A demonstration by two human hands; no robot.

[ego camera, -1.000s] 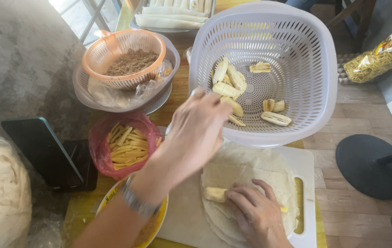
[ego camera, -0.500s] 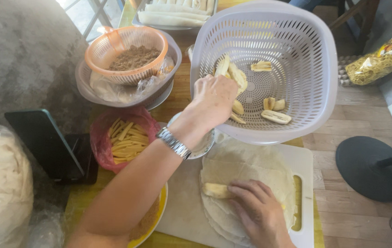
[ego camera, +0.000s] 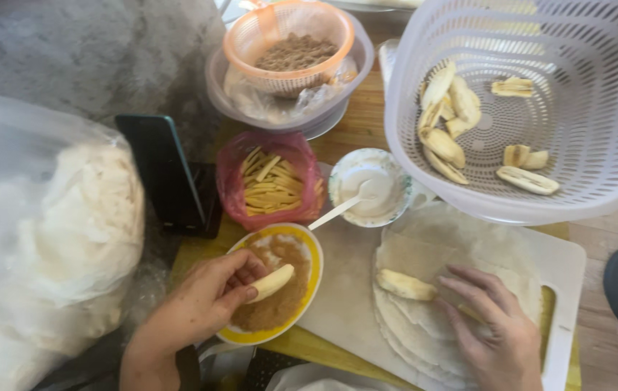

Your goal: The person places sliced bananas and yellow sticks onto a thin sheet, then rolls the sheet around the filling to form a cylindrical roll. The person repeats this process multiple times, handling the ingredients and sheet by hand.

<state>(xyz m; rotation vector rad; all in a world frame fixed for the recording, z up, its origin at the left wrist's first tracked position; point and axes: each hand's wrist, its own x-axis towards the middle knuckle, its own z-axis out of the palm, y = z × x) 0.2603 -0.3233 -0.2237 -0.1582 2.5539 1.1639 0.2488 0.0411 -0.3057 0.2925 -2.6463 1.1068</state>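
My left hand (ego camera: 204,300) holds a peeled banana slice (ego camera: 272,281) over a yellow-rimmed bowl (ego camera: 314,275) of brown sugar. My right hand (ego camera: 493,329) lies flat on a stack of thin round wrappers (ego camera: 425,253) spread on a white cutting board (ego camera: 562,268). Another banana slice (ego camera: 404,284) rests on the top wrapper, just left of my right fingertips. A white plastic colander basket (ego camera: 577,108) at the upper right holds several more banana slices (ego camera: 446,116).
A small white bowl with a spoon (ego camera: 367,190) sits between the bowls. A pink bag of yellow strips (ego camera: 271,185) is left of it. An orange strainer of brown sugar (ego camera: 291,51) sits behind. A dark phone (ego camera: 164,174) and a large bag of wrappers (ego camera: 41,239) lie at the left.
My left hand came back from the white basket with a banana slice and brought it down to the yellow-rimmed bowl. My right hand stayed on the wrappers.
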